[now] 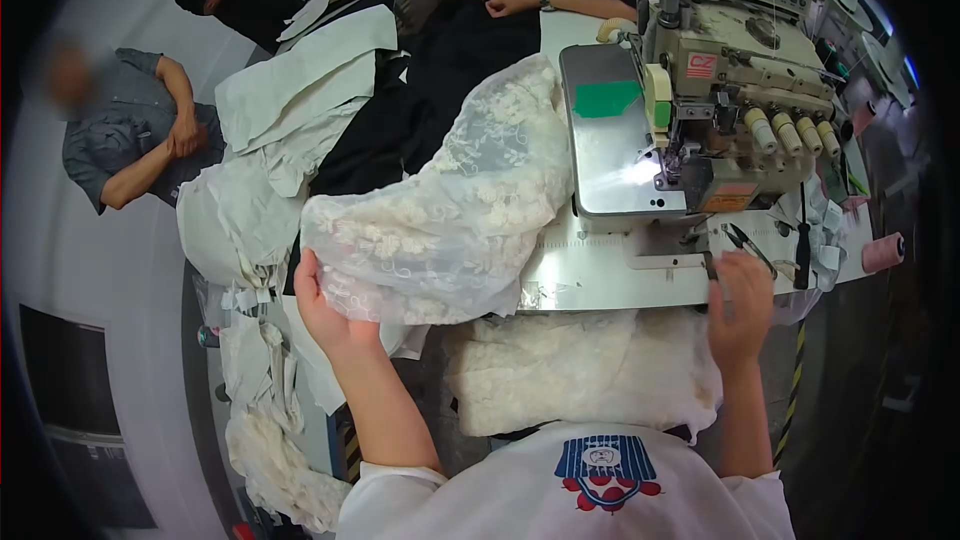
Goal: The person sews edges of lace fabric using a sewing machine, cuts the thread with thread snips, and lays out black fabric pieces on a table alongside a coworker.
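My left hand (338, 315) grips the lower left edge of a sheer white lace fabric (450, 200) with raised floral embroidery, the thumb outside and the other fingers hidden beneath it. The fabric lies over the table left of an overlock sewing machine (735, 100), its right side against the metal machine bed (610, 165). At the table's front edge is my right hand (740, 308), blurred by motion, below the machine and close to a pair of scissors (750, 248). Whether its fingers hold anything is unclear. A folded cream fabric (590, 370) rests across my lap.
White cloth pieces (300, 90) and black cloth (470, 55) are heaped to the left. A screwdriver (803, 245) and a pink thread spool (883, 254) are at the right. One person (140, 130) is at the left; another person's forearm (590, 0) rests behind the table.
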Demonstrator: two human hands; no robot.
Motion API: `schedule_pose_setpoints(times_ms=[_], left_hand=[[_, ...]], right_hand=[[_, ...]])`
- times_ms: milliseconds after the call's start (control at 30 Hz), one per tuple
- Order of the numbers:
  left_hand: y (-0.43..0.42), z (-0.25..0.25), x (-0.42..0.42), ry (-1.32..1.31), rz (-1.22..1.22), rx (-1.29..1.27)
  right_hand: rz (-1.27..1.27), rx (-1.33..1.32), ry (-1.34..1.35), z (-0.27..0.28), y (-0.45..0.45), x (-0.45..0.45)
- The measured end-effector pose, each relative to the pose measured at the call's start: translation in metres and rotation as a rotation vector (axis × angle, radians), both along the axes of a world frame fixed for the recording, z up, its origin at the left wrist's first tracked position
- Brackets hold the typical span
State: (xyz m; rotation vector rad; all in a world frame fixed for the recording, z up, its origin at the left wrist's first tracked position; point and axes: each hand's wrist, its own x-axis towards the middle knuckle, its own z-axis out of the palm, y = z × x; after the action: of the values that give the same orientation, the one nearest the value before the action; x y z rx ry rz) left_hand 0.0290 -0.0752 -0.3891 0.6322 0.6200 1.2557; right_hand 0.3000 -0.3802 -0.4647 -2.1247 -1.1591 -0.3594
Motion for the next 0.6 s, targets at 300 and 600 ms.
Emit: schedule_pose_setpoints(times_ms=[300,600], left_hand=[[-0.096,0.005,0.043,0.219,-1.488,0.828],[-0.114,-0.019,0.035,0.562,-1.267,0.592]], right_hand=[[0.903,0.349,1.861,-0.002,0.031,-0.060],[0.299,0.215,1.892,0.015,0.041,-0.073]])
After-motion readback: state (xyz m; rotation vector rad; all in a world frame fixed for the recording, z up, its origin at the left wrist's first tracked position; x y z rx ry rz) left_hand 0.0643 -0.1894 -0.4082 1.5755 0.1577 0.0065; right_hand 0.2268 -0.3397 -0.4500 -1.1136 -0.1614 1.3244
